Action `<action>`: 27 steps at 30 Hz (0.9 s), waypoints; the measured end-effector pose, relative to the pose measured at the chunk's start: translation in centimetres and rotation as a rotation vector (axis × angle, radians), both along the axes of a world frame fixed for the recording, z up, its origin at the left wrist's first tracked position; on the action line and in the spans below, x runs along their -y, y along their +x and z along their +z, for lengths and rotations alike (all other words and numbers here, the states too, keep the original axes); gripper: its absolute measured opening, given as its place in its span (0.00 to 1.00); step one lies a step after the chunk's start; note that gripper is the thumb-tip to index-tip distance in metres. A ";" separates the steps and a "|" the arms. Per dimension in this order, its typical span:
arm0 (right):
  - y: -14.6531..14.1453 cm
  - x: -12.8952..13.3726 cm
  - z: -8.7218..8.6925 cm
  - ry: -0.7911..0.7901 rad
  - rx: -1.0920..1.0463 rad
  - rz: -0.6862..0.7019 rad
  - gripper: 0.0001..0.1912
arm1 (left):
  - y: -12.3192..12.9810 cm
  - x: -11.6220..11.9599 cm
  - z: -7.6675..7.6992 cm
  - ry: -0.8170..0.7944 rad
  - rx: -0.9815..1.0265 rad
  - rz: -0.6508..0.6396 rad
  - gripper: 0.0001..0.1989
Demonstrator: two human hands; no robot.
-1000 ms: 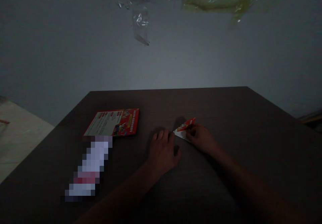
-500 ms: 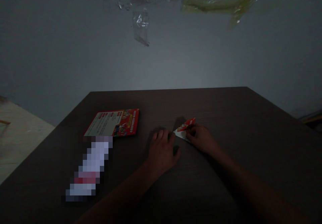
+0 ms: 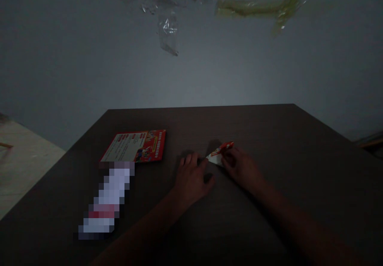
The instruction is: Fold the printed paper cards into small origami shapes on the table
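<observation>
A small folded piece of red-and-white printed paper (image 3: 219, 152) lies on the dark wooden table (image 3: 269, 130). My right hand (image 3: 241, 169) pinches its right side, fingers closed on the fold. My left hand (image 3: 191, 178) rests palm down on the table just left of the paper, its fingertips touching the paper's left corner. The room is dim, so fine detail of the fold is hard to make out.
A red-and-white printed leaflet (image 3: 135, 146) lies flat at the left of the table. Below it is a long blurred-out white item (image 3: 106, 200). Clear tape and yellowish strips (image 3: 254, 6) stick to the grey wall behind. Floor shows at far left.
The red flap of the folded paper has been pressed lower and flatter under my right fingers. My left hand has slid slightly toward me. Nothing else moved.
</observation>
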State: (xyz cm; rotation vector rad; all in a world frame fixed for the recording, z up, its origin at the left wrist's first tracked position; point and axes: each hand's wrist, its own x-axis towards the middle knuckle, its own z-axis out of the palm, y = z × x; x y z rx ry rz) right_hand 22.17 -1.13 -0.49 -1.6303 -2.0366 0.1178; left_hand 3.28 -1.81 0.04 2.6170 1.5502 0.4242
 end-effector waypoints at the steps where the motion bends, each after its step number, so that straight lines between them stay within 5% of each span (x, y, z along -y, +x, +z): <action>1: -0.2 0.3 0.2 0.058 0.054 0.050 0.11 | 0.0 0.0 0.0 -0.008 0.008 0.002 0.20; 7: -1.7 1.1 0.7 0.091 0.288 0.226 0.14 | -0.3 -0.2 0.0 -0.022 0.038 0.005 0.20; 27: -2.2 0.8 0.2 0.112 0.371 0.231 0.14 | -0.6 -1.2 -0.3 -0.107 0.117 0.058 0.16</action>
